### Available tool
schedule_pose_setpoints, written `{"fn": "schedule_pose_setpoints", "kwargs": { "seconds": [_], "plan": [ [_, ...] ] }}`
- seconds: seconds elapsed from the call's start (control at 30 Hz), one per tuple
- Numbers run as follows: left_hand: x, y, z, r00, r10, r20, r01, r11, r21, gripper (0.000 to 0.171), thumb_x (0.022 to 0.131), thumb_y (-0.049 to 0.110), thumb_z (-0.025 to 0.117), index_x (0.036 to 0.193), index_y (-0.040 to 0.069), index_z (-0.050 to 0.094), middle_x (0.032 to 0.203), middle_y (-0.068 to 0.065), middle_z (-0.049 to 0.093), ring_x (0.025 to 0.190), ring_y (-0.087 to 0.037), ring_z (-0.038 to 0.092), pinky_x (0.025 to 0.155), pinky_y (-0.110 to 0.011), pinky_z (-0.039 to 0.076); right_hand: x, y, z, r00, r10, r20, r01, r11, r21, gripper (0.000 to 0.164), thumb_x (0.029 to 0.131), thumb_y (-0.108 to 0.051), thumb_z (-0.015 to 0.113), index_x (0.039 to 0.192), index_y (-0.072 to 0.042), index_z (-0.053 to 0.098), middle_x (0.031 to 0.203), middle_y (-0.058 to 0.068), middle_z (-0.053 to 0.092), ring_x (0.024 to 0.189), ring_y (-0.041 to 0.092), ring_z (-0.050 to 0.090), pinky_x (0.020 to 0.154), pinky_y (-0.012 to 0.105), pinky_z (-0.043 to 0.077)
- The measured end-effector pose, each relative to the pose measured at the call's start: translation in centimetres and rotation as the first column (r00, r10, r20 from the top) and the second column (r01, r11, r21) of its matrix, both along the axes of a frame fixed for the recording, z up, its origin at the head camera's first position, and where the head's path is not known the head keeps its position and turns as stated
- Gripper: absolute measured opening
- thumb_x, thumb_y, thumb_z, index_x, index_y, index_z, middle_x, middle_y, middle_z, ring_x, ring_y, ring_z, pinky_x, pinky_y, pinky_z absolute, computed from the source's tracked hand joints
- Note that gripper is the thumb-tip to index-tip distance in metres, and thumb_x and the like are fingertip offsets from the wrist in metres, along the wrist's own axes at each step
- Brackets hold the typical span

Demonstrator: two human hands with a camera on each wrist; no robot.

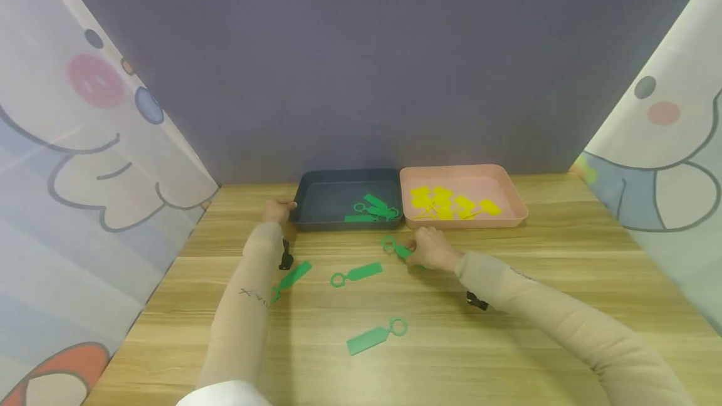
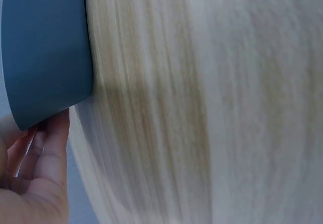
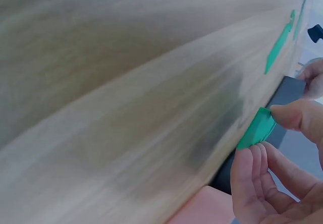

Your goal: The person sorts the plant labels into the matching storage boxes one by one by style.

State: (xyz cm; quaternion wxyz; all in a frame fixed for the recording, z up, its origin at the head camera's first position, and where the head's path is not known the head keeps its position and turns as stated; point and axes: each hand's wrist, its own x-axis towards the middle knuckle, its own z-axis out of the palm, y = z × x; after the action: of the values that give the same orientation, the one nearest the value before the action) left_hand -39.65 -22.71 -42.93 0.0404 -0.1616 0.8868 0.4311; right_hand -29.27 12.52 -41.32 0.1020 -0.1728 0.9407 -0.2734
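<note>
My right hand [image 1: 431, 249] pinches a green plastic tag [image 3: 258, 128] with a ring at one end between thumb and fingers, just in front of the two trays. The ring points left toward the dark blue tray [image 1: 350, 227]. At that tray's left end, my left hand [image 1: 277, 210] holds the corner, thumb at the rim and fingers against the outer wall, as the left wrist view shows. Several green tags [image 1: 375, 201] lie in the dark tray's right part. Three more lie on the table: a left tag [image 1: 296, 274], a middle tag [image 1: 365, 272] and a front tag [image 1: 368, 340].
Right beside the dark tray stands a pink tray [image 1: 507, 202] with several yellow tags [image 1: 442, 196] in it. Both trays stand at the back of the wooden table [image 1: 451, 356], near a grey upright panel [image 1: 350, 67]. Printed cartoon cloths [image 1: 101, 143] flank the table.
</note>
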Motion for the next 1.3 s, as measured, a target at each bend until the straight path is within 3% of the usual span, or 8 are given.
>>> {"fn": "schedule_pose_setpoints", "kwargs": {
  "seconds": [0.27,0.43,0.7,0.8,0.97,1.03,1.3],
  "plan": [
    [-0.3,-0.1,-0.2,1.000,0.007,-0.006,-0.007,1.000,-0.003,0.036,0.092,0.025,0.053,0.121,0.005,0.058,0.135,-0.017,0.048,0.126,-0.035,0.042,0.105,-0.044,0.036,-0.2,0.5,1.8,1.000,0.018,-0.022,-0.018,1.000,-0.009,0.046,0.073,-0.011,0.074,0.113,0.006,0.060,0.109,0.017,0.066,0.092,0.027,0.064,0.082,0.039,0.054],
    [-0.5,0.2,-0.1,1.000,-0.005,-0.017,0.005,1.000,0.007,0.037,0.093,0.025,0.052,0.124,0.006,0.056,0.136,-0.017,0.047,0.127,-0.036,0.041,0.106,-0.045,0.034,-0.8,0.9,3.7,0.999,0.010,-0.048,-0.011,1.000,-0.024,0.034,0.075,-0.011,0.072,0.106,0.002,0.065,0.103,0.014,0.068,0.090,0.025,0.063,0.079,0.039,0.053],
    [-0.5,0.4,0.1,1.000,0.009,-0.025,-0.009,1.000,0.009,0.036,0.093,0.022,0.051,0.122,0.003,0.057,0.134,-0.017,0.048,0.126,-0.035,0.042,0.106,-0.043,0.035,-2.9,0.8,6.2,0.991,0.023,-0.135,-0.027,0.999,-0.027,0.033,0.075,-0.012,0.068,0.106,0.000,0.067,0.102,0.013,0.068,0.086,0.024,0.064,0.075,0.034,0.053],
    [-0.5,0.4,0.2,1.000,0.003,-0.025,-0.003,1.000,0.006,0.036,0.093,0.022,0.051,0.122,0.002,0.056,0.134,-0.018,0.049,0.126,-0.035,0.042,0.106,-0.043,0.035,-3.8,0.5,6.8,0.997,0.010,-0.081,-0.015,0.998,-0.064,0.035,0.077,-0.010,0.065,0.111,0.000,0.064,0.107,0.013,0.065,0.085,0.022,0.063,0.063,0.029,0.049],
    [-0.6,0.0,0.4,1.000,-0.004,-0.012,0.004,1.000,0.027,0.037,0.094,0.022,0.050,0.125,0.002,0.055,0.135,-0.019,0.047,0.127,-0.035,0.041,0.106,-0.044,0.035,-5.2,-0.9,7.2,0.998,0.019,-0.063,-0.025,0.996,-0.086,0.033,0.080,-0.010,0.065,0.110,0.003,0.062,0.113,0.014,0.064,0.095,0.026,0.060,0.071,0.032,0.052],
    [-0.6,-0.1,0.5,1.000,-0.003,-0.012,0.004,0.999,0.034,0.037,0.093,0.022,0.050,0.125,0.003,0.055,0.135,-0.018,0.047,0.127,-0.035,0.041,0.106,-0.044,0.035,-5.7,-1.4,7.2,0.996,0.014,-0.089,-0.020,0.997,-0.074,0.031,0.079,-0.010,0.067,0.107,0.003,0.062,0.111,0.014,0.064,0.098,0.027,0.059,0.083,0.037,0.051],
    [-0.3,0.0,-0.2,1.000,0.013,0.001,-0.013,0.999,0.046,0.036,0.093,0.022,0.051,0.125,0.005,0.055,0.136,-0.018,0.046,0.128,-0.036,0.040,0.106,-0.046,0.033,-7.6,-3.5,6.9,0.998,-0.001,-0.065,-0.003,0.999,-0.052,0.038,0.077,-0.010,0.064,0.113,0.003,0.062,0.114,0.016,0.063,0.105,0.030,0.059,0.088,0.039,0.051]
  ]
}}
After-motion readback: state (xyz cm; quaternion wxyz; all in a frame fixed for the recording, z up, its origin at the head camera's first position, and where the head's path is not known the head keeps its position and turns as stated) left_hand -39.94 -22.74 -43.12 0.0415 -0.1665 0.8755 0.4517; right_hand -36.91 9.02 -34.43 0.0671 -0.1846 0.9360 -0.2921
